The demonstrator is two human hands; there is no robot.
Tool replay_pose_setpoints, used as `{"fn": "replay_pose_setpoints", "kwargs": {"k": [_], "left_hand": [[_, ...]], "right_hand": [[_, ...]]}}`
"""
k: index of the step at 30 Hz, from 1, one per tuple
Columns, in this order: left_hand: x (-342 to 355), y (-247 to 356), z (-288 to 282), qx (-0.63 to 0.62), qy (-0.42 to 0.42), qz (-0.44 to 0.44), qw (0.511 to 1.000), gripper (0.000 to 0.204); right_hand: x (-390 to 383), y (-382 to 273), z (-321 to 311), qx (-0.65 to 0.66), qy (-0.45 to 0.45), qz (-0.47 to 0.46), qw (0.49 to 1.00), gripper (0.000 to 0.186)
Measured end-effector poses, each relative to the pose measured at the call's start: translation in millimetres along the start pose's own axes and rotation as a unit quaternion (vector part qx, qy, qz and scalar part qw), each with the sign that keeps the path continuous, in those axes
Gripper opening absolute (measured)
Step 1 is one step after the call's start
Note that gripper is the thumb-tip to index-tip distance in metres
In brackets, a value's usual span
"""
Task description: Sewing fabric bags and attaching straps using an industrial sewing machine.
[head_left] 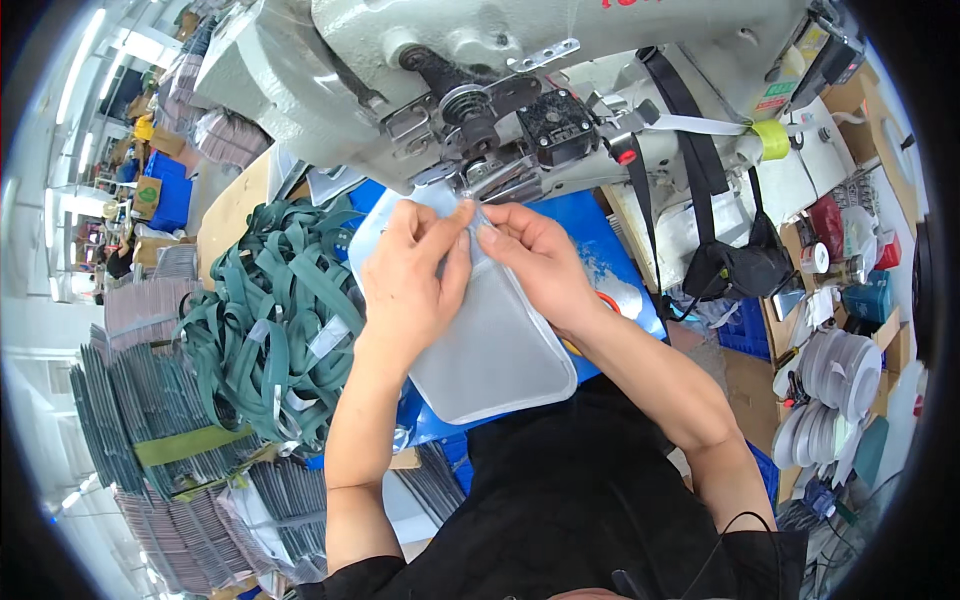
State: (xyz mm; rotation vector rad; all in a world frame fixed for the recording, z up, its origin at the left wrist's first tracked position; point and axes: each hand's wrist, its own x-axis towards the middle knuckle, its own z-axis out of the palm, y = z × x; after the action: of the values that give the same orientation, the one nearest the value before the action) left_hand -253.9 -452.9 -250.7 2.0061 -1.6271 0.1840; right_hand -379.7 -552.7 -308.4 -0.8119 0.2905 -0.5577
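Note:
My left hand (415,270) and my right hand (530,260) pinch the top edge of a grey mesh piece with pale edging (488,355), just below the presser foot area of a grey sewing machine (330,55). Pale blue material (382,220) shows behind my left hand. The piece hangs down over a blue work surface (625,270); whether its edge lies under the foot is unclear. An orange-handled tool (606,300) is partly hidden behind my right forearm.
Heaped teal straps (260,330) and stacked flat pieces (130,410) fill the left. A black bag (720,265) hangs at right, near white spools (835,375) and a blue crate (742,330). A distant person (120,260) is at far left, beyond cardboard boxes (147,195).

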Motion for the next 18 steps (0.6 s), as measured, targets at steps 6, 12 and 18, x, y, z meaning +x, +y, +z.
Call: {"fn": "replay_pose_setpoints", "kwargs": {"k": [6, 12, 18], "left_hand": [[-48.6, -41.0, 10.0, 0.066, 0.165, -0.110, 0.978, 0.053], [-129.9, -60.0, 23.7, -0.565, 0.178, -0.388, 0.706, 0.075], [-116.2, -55.1, -7.4, -0.472, 0.192, -0.311, 0.802, 0.069]], "right_hand": [[4.4, -2.4, -11.2, 0.015, 0.017, 0.026, 0.999, 0.027], [-0.2, -8.2, -20.6, -0.168, 0.020, -0.015, 0.985, 0.034], [-7.0, -58.6, -70.4, -0.178, 0.120, -0.222, 0.951, 0.044]]}}
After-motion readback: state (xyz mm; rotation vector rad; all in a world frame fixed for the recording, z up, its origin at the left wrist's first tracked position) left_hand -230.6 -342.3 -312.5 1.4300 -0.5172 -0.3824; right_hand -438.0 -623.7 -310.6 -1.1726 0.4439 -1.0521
